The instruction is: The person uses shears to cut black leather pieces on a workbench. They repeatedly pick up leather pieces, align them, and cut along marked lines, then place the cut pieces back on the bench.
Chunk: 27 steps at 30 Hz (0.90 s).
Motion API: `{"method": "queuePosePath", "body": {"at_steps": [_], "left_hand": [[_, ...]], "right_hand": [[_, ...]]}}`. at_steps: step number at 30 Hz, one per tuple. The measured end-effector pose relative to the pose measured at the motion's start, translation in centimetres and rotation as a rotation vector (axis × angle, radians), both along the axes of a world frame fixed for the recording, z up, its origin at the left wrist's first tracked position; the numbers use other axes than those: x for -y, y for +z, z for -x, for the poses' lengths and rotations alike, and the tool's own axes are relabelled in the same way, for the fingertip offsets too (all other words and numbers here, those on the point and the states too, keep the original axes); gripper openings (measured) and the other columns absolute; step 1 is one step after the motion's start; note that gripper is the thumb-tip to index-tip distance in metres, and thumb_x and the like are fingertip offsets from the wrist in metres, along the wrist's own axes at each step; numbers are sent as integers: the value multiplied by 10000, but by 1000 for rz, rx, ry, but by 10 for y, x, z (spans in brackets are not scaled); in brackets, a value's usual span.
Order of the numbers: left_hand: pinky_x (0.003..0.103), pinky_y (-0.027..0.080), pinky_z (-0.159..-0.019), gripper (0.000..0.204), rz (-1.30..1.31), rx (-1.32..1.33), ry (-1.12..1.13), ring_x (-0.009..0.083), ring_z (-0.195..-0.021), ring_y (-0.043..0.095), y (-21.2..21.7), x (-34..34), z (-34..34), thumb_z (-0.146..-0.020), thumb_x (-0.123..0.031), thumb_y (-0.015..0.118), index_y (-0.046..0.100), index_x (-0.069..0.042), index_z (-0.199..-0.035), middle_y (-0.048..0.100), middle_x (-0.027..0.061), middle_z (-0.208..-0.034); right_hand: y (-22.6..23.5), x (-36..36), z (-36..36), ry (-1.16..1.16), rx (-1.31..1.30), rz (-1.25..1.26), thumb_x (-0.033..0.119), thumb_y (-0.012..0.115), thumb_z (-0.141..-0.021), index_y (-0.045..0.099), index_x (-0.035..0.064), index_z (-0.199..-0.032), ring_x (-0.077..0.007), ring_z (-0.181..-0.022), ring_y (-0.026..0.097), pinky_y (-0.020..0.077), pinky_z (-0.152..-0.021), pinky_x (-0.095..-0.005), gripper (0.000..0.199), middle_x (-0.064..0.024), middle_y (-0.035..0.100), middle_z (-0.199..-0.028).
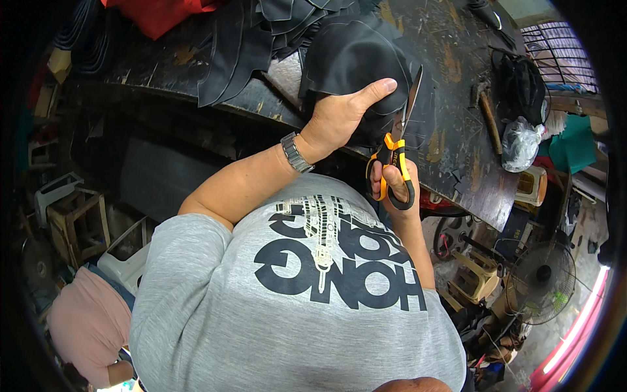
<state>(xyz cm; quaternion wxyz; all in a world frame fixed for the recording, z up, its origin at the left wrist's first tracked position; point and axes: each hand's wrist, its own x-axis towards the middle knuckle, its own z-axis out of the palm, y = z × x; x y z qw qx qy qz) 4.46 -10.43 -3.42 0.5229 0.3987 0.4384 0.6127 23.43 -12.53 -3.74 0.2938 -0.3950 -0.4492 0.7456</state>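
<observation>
My left hand [336,121] grips the near edge of a rounded black leather piece [356,59], its thumb stretched along the rim and the other fingers hidden beneath. A pale line runs along the piece near its edge. In my right hand [408,186] is a pair of scissors [403,147] with orange and black handles, fingers and thumb through the loops. The blades point away from me, beside the right edge of the leather and just right of my left thumb. They look close together; whether they touch the leather I cannot tell.
Several black leather pieces [238,55] are heaped at the back left of the scuffed dark worktable [450,140], near red material [160,13]. A hammer [488,117] and a clear plastic bag [520,144] lie right. A fan [541,274] stands lower right; another person [91,320] is lower left.
</observation>
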Motion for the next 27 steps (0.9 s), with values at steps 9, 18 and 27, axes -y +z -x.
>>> {"method": "queuePosePath", "body": {"at_steps": [9, 18, 27], "left_hand": [[273, 513, -841, 254, -264, -428, 126, 184, -913, 653, 10, -8, 20, -861, -152, 698, 646, -9, -1064, 683, 88, -1037], [295, 498, -868, 385, -205, -168, 34, 196, -920, 624, 7, -13, 26, -816, -199, 776, 612, 32, -1077, 659, 100, -1031], [299, 485, -893, 458, -213, -213, 10, 191, -967, 607, 6, -7, 20, -812, -221, 787, 585, 39, -1129, 639, 104, -1088]], "right_hand": [[2, -5, -17, 62, 81, -8, 346, 824, -747, 589, 47, -727, -88, -435, 504, 391, -379, -214, 380, -17, 535, -564], [6, 2, -22, 70, 213, 23, 320, 812, -762, 589, 42, -717, -86, -388, 464, 370, -363, -217, 359, -20, 523, -539], [10, 1, -17, 83, 70, 16, 511, 762, -760, 595, 14, -766, -104, -491, 540, 427, -430, -232, 524, -45, 563, -609]]}}
